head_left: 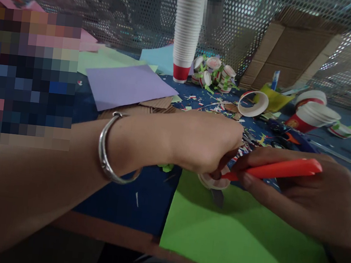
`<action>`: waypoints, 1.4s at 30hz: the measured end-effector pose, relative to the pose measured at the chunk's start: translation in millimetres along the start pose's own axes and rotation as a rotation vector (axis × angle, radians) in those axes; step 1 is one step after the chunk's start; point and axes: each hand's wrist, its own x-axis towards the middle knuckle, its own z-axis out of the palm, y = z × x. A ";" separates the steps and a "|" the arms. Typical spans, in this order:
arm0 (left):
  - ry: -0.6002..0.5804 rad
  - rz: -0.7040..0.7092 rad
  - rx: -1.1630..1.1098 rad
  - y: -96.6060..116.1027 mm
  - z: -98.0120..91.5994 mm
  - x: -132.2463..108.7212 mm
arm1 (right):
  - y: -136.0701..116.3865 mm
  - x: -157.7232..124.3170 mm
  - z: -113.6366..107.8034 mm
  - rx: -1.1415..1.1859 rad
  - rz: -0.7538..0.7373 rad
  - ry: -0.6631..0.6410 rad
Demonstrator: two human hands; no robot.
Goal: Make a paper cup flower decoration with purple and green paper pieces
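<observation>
My left hand (207, 141), with a silver bangle on the wrist, is curled over a cut paper cup base (220, 183). Most of its fingers are hidden behind the knuckles. From the right, my right hand (306, 195) grips a slim orange-red pen-like tool (284, 168) between thumb and fingers. The tool's narrow end meets the cup base near my left fingers; its exact kind is unclear. Below the cup base lies a green paper sheet (246, 235). A small grey pointed shape shows beneath the cup base, and I cannot tell what it is.
Behind my hands stand a tall stack of paper cups (187, 32) and several small cup pieces with green strips (214, 73). Purple paper (130, 85) lies left, a cut cup ring (253, 104) and tipped cups (312, 114) right. Cardboard (290, 51) leans against the mesh; scraps litter the table.
</observation>
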 end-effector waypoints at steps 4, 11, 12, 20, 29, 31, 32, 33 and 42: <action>0.020 0.003 -0.005 0.5 -0.6 -1.9 | 1.1 -0.4 0.7 0.003 0.000 0.006; 0.022 0.049 0.011 -2.6 -0.2 -1.0 | 2.4 -2.8 0.5 0.031 0.001 0.001; 0.028 0.057 0.011 -2.8 -0.5 -0.9 | 1.9 -2.8 0.2 0.029 0.006 0.005; 0.006 0.017 -0.006 1.0 -3.1 -1.0 | -3.3 0.1 1.7 0.048 0.013 0.009; 0.021 -0.007 0.022 0.7 -2.5 -0.4 | -2.2 -0.8 6.9 0.172 0.028 0.020; 0.035 0.014 0.004 -0.8 -1.7 0.1 | -2.1 -0.1 7.9 0.194 0.030 0.016; 0.041 0.023 -0.006 -1.6 -1.3 0.4 | -2.1 0.5 8.3 0.202 0.031 0.013; 0.045 0.028 -0.014 -2.2 -0.9 0.7 | -2.0 1.2 8.6 0.209 0.031 0.009; 0.086 0.035 0.033 -3.5 1.1 0.8 | -1.9 1.4 11.0 0.259 0.018 0.007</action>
